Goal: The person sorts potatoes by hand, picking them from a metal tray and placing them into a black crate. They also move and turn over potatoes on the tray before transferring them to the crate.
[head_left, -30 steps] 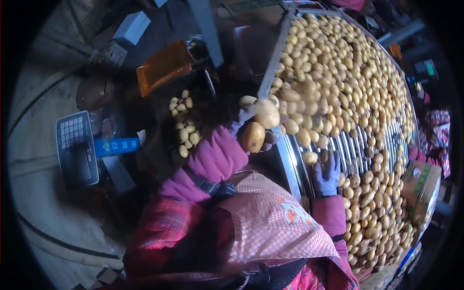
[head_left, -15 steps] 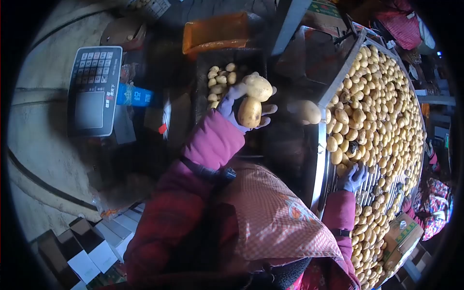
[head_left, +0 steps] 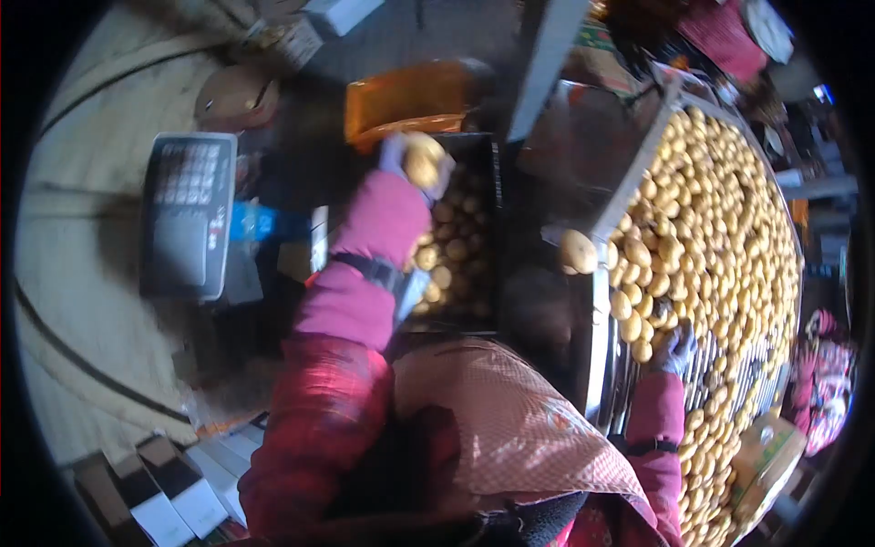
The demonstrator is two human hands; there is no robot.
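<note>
My gloved left hand (head_left: 401, 157) is closed around pale potatoes (head_left: 423, 167), above the far end of a black crate (head_left: 498, 173). Inside the crate, loose potatoes (head_left: 458, 248) lie below and beside my wrist. On the right, my gloved right hand (head_left: 674, 352) rests over the metal rollers (head_left: 622, 387) of a sorting line, its fingers stretched toward the nearest potatoes and apparently holding nothing. A broad layer of potatoes (head_left: 720, 232) covers the line around it. One larger potato (head_left: 576, 252) sits at the line's metal side edge (head_left: 597, 319).
An orange crate (head_left: 406, 96) stands beyond the black one. To the left is a scale display (head_left: 189, 214) with a keypad. A metal post (head_left: 549, 68) rises near the line's far corner. Cardboard boxes (head_left: 164, 506) stand at lower left, and another person's patterned sleeve (head_left: 820, 392) shows at right.
My left hand has swung left and away from me with its potatoes, from the crate's near side to its far end. My right hand stays at the rollers.
</note>
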